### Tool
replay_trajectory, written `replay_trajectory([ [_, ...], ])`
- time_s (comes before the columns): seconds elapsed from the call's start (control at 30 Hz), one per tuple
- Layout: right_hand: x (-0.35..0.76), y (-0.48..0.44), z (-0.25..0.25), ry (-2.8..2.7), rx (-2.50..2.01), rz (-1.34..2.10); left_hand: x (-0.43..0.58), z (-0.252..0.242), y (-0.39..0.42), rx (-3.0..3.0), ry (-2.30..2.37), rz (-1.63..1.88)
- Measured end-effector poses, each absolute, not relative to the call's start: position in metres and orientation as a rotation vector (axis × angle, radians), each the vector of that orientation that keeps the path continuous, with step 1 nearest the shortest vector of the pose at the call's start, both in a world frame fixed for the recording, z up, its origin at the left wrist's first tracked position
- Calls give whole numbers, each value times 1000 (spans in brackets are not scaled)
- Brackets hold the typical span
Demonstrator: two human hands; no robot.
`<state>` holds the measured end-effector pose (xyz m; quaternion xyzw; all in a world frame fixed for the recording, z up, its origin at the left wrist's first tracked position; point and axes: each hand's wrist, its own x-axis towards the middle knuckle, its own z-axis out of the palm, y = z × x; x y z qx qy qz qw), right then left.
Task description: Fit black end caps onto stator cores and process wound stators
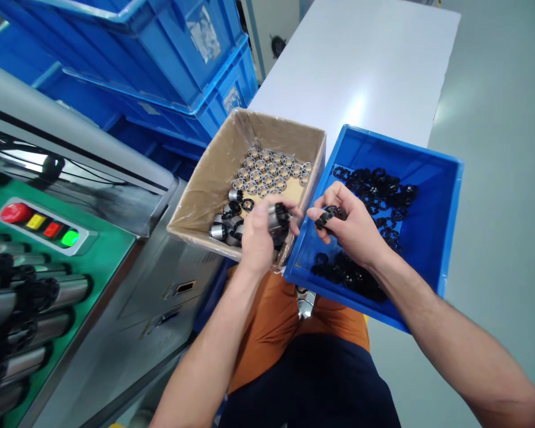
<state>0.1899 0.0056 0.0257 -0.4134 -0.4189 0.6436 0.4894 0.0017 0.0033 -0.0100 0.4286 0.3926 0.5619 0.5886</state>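
My left hand (259,235) is curled around a metal cylinder with a black end piece (277,220), held over the near right side of the cardboard box (205,172). In my right hand (354,229), several black plastic rings (332,215) are pinched between thumb and fingers, above the left wall of the blue bin (450,220). The two hands are close together but apart. Inside the box, metal rings (267,169) stand in rows, and loose cylinders (218,230) with black ends lie nearer me. Many black plastic rings (378,184) lie heaped in the bin.
On the left, a green machine top (102,220) carries metal cylinders (71,289) and a button panel (44,226). Stacked blue crates (169,65) rise behind the box. A white table (374,53) extends beyond the bin.
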Motion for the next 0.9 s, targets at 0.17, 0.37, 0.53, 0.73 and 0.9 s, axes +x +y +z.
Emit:
replay_trajectory([
  [0.17, 190, 5, 28, -1064, -1047, 1401, 2, -11, 8, 914, 1004, 1325],
  [0.37, 189, 5, 29, -1093, -969, 1442, -2, -12, -2, 1176, 811, 1215],
  [0.53, 193, 5, 29, -1133, -949, 1501, -1, -8, -4, 1067, 870, 1132],
  [0.73, 190, 6, 27, -1070, -946, 1428, 1, -8, -6, 1062, 841, 1156],
  [0.9, 190, 4, 23, -1162, -1007, 1348, 0, -7, -8, 1085, 870, 1104],
])
